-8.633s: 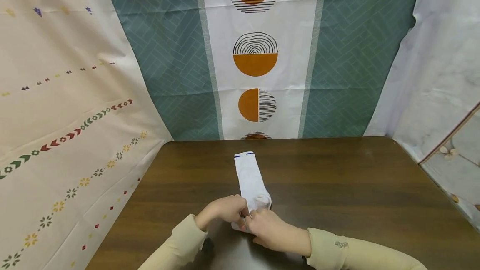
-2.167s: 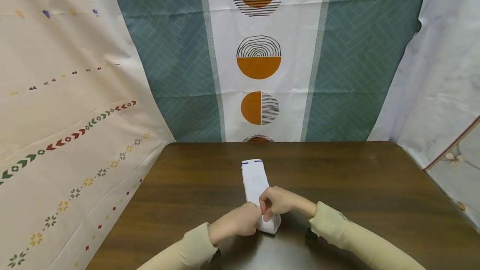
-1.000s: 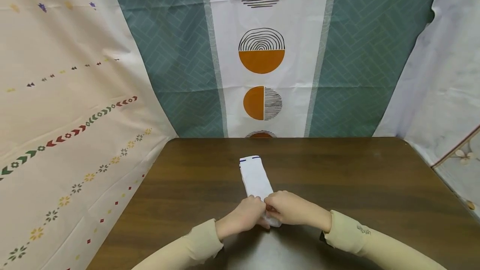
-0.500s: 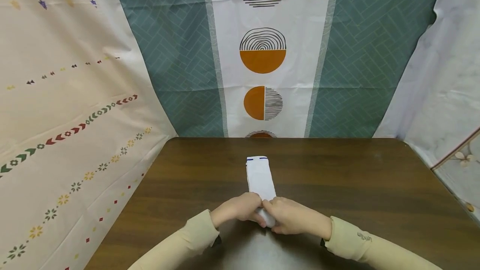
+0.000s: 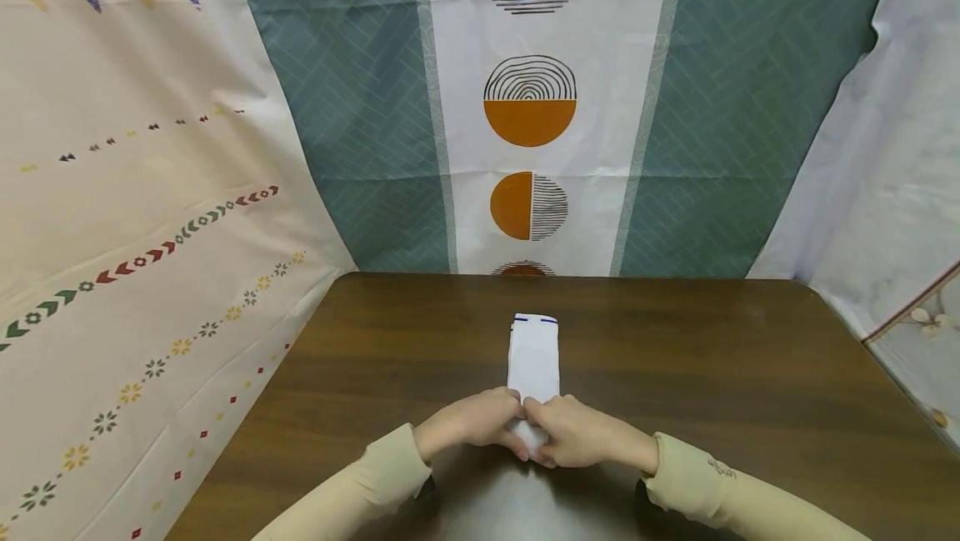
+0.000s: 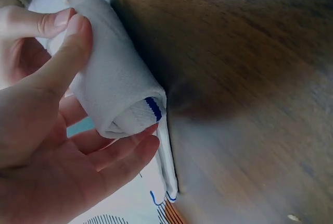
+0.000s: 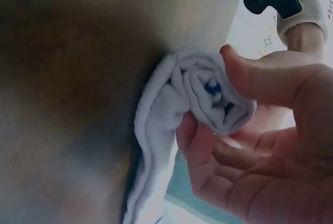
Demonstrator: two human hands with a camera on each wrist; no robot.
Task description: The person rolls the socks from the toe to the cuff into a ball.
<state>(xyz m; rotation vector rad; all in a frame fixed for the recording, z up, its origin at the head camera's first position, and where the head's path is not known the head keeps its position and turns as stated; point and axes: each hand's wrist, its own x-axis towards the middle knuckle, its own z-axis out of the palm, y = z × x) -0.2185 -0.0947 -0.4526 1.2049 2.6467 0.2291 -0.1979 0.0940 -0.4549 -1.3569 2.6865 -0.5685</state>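
A pair of white socks [image 5: 534, 358] with blue dashes at the cuffs lies on the table, its near end rolled up. In the right wrist view the roll [image 7: 182, 62] shows as a spiral of several layers, the flat part trailing off behind it. My left hand [image 5: 480, 420] curls round the roll's left side, thumb in front and fingers behind, as the left wrist view shows. From the right, my right hand [image 5: 588, 433] grips the other end between thumb and fingers. The two hands meet over the roll.
The dark wooden table [image 5: 405, 341] spreads out around the socks. Behind it hangs a green and white cloth [image 5: 360, 107] with orange circles. A patterned cream cloth [image 5: 150, 299] drapes on the left, a pale one [image 5: 885, 191] on the right.
The socks went from flat, with hands at the near end, to partly rolled. Over the last second their far end has swung right, and both hands have closed round the roll.
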